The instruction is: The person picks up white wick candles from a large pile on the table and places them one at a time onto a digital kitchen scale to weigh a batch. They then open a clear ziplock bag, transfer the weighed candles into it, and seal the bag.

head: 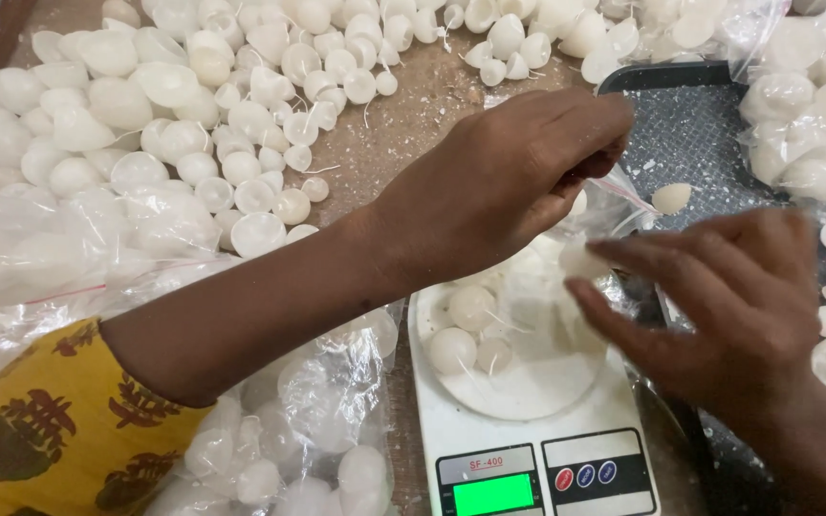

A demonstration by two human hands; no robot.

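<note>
1. The left hand (pixel 509 172) pinches the rim of a clear plastic bag (pixel 614 196) above the white scale (pixel 528 420), fingers closed on the film.
2. The right hand (pixel 719 296), just right of the scale, holds a white wax candle (pixel 580 260) in its fingertips at the bag's mouth.
3. Risk: the thin film could slip from the pinch, and candles would roll off the scale (its platform is small).
4. The candles are small, rounded and pale, with thin wicks; loose candles (pixel 241 115) lie heaped left of the scale, and a dark tray (pixel 690 124) sits beyond it.
</note>
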